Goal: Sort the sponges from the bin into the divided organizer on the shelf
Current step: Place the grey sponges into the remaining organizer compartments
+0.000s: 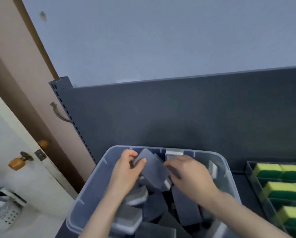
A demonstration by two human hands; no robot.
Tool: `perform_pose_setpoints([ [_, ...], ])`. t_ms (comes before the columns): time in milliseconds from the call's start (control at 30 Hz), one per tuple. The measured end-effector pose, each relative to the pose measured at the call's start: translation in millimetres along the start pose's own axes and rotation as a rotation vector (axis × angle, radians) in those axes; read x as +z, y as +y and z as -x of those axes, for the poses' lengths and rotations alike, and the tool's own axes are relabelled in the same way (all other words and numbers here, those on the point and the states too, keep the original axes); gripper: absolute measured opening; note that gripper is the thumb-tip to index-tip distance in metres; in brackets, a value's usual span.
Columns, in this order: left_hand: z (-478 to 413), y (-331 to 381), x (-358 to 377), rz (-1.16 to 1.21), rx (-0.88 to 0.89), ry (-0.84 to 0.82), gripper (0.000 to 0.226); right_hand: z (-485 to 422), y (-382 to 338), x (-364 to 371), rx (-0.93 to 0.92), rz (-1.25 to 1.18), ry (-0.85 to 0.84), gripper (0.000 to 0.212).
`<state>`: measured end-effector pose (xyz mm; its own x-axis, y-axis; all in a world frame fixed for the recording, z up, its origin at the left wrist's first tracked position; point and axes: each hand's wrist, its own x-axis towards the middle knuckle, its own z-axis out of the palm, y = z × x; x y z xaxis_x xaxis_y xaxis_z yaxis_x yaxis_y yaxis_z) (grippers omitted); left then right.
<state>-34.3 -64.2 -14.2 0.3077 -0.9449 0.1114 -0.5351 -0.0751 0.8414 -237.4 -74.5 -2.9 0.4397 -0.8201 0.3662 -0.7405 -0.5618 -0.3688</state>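
Head view: a clear, round-cornered plastic bin (90, 184) sits on the dark grey shelf (243, 186), full of loosely heaped slate-grey rectangular sponges (186, 206), several of them showing a paler grey-white layer on one face. One slate-grey block sponge (154, 170) stands tilted above the heap near the bin's far wall, with a pale layer visible at its lower end. The left hand (126, 170) pinches its upper left end, thumb on the near face and fingers curled behind. The right hand (190, 176) lies palm down just right of this sponge, fingertips at its right edge. Blur hides whether they grasp anything. At the far right stands a dark divided organizer (251, 179), its compartments holding yellow-and-green sponges (270, 170), well apart from both hands.
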Motion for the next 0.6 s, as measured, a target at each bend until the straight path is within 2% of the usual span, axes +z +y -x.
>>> perform_pose_setpoints([
  [100,-6,-5,1,-0.186,0.056,0.057,0.021,-14,24,6,0.181,0.117,-0.052,0.045],
  [167,-5,-9,7,-0.184,0.075,0.070,0.019,-17,29,16,0.253,0.163,-0.147,0.051],
  [367,-3,-11,9,-0.176,0.160,0.055,0.013,-15,29,32,0.333,0.131,-0.123,0.053],
  [467,1,-9,10,-0.183,0.213,0.035,0.013,-13,29,30,0.368,0.140,-0.167,0.045],
  [533,4,-8,9,-0.153,0.234,0.029,0.015,-8,26,25,0.428,0.058,-0.125,0.040],
  [600,6,-8,6,-0.107,0.253,0.026,0.017,-4,22,14,0.493,-0.021,0.000,0.039],
])
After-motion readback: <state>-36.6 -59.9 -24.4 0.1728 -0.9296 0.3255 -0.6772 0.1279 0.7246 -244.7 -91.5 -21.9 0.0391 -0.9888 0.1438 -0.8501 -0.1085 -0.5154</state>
